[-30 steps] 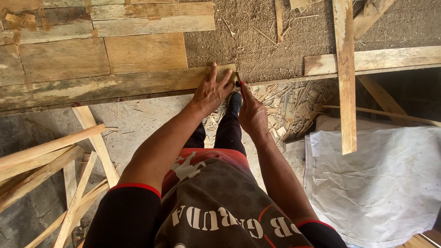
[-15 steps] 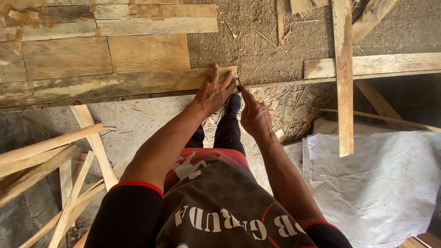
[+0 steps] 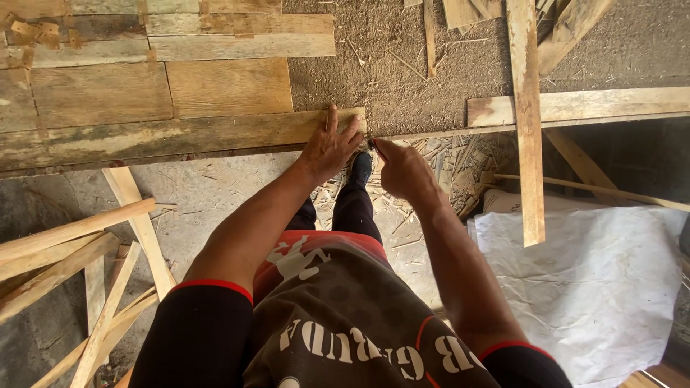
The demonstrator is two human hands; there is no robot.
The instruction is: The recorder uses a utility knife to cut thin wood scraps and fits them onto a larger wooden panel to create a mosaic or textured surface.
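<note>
Two hands at the right end of the weathered plank [image 3: 180, 136]: left hand [image 3: 329, 147] flat on it, fingers spread; right hand [image 3: 402, 169] pinched shut on a small dark marker [image 3: 372, 144] at the end corner. Barely shifted since a second ago, so marking continues. Sawdust floor [image 3: 402, 65], loose slats [image 3: 65, 244] left, white sheet [image 3: 582, 287] right.

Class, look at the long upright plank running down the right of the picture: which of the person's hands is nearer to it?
Right. The right hand is apart from the upright plank, left of it; the left hand lies farther left, on the weathered board.
</note>
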